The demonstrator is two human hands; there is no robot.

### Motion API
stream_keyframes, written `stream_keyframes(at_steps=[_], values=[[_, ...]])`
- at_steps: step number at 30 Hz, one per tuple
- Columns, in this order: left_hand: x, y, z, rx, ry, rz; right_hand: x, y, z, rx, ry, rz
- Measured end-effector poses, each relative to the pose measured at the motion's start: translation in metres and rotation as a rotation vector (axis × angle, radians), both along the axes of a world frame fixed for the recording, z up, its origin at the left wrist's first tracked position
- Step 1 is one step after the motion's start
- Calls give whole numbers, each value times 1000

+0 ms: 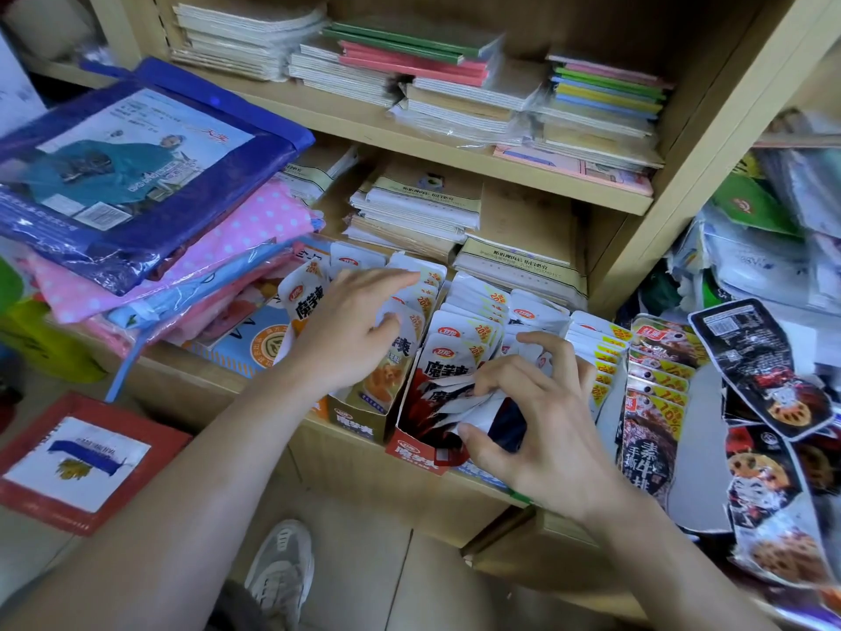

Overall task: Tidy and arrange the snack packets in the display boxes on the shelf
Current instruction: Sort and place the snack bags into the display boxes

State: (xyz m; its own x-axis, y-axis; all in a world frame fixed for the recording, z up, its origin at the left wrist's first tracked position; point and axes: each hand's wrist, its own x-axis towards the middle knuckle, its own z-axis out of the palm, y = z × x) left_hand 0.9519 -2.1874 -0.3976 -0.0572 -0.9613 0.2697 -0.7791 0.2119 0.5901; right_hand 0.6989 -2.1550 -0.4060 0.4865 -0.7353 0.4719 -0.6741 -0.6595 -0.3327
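Observation:
Two display boxes stand side by side on the wooden shelf: a gold box [352, 421] on the left and a red box [412, 450] on the right. Both hold rows of white snack packets [473, 311]. My left hand [350, 330] rests on the packets in the gold box, fingers stretched over their tops and thumb against one packet. My right hand [532, 416] pinches a red-and-white packet [448, 393] at the front of the red box. More white packets [596, 343] stand in a row to the right.
Dark snack packets [655, 380] stand at the right, beside loose black packets [764, 371] in a pile. Folded raincoat bags [136, 175] are stacked on the left. Notebooks [423, 207] fill the shelves behind. A red packet [77, 462] lies lower left, above my shoe [282, 567].

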Motion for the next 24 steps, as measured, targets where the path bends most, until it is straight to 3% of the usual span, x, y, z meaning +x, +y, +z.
stream_keyframes(at_steps=[3, 6, 10, 15, 24], values=[[-6, -5, -5, 66, -292, -7, 0, 0, -1, 12, 7, 0], [-5, -7, -4, 21, -369, 65, 1, -1, -4, 9, 34, -9], [11, 1, 3, -222, -286, -54, 3, -2, -5, -34, 129, -57], [40, 27, 17, -185, -103, -92, 12, -3, -7, -67, 208, -114], [48, 45, 13, -194, -26, -17, 24, -5, -7, -38, 174, -128]])
